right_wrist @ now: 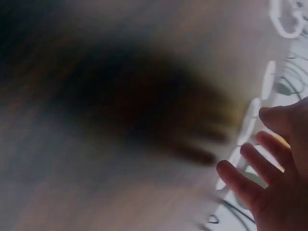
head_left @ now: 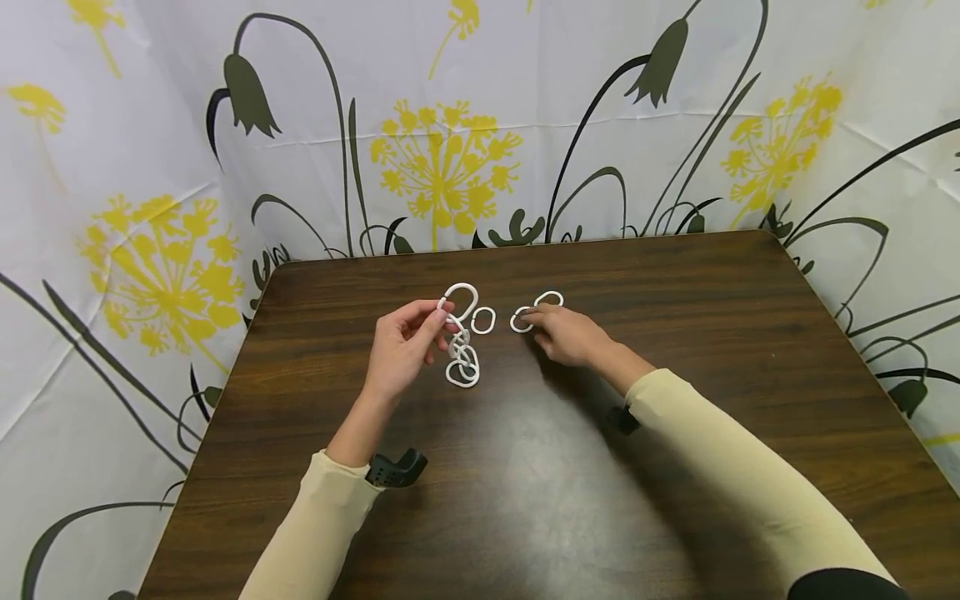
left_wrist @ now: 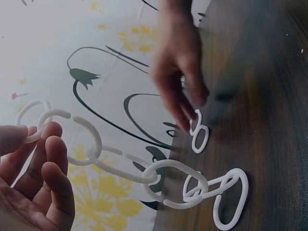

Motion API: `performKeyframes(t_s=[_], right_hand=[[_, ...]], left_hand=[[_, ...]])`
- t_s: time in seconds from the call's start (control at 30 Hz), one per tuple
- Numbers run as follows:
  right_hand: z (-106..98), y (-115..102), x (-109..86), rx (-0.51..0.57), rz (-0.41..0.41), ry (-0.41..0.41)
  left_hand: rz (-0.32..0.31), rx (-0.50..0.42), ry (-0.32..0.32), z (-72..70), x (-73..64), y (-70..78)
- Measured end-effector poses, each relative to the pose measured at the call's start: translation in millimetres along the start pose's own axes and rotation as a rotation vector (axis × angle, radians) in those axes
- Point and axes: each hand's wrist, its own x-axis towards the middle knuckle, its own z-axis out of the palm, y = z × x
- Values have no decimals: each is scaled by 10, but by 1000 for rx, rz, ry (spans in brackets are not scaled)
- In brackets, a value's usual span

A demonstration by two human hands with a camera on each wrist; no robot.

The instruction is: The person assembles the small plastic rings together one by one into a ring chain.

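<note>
My left hand [head_left: 405, 346] pinches the upper end of a chain of white plastic links [left_wrist: 122, 171] between thumb and fingertips. The links hang down from it, and the lowest ones seem to rest on the table. My right hand [head_left: 566, 335] reaches over a loose white link [head_left: 517, 322], its fingertips at or just above it. In the right wrist view the thumb and fingers [right_wrist: 269, 118] are apart; whether they touch the link cannot be made out. A second loose link [head_left: 492, 320] lies beside the chain, and a third link [head_left: 558, 293] lies just behind my right hand.
The links are on a dark brown wood-grain table [head_left: 585, 500]. Behind it and at its sides hangs a white curtain [head_left: 570, 50] with yellow and dark green flower prints. A black wrist device [head_left: 396, 469] is strapped near the left sleeve.
</note>
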Motion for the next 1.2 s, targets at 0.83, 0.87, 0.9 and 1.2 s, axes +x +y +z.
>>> performKeyframes(t_s=[0.83, 0.87, 0.9, 1.2], right_hand=[[147, 181, -64, -222, 5, 133], [146, 177, -63, -225, 4, 135], [144, 175, -62, -227, 3, 140], [26, 58, 8, -106, 111, 231]], left_hand=[[-3, 2, -12, 3, 11, -8], [-3, 2, -13, 3, 11, -8], [-4, 4, -13, 3, 12, -7], [-6, 10, -19, -6, 10, -19]])
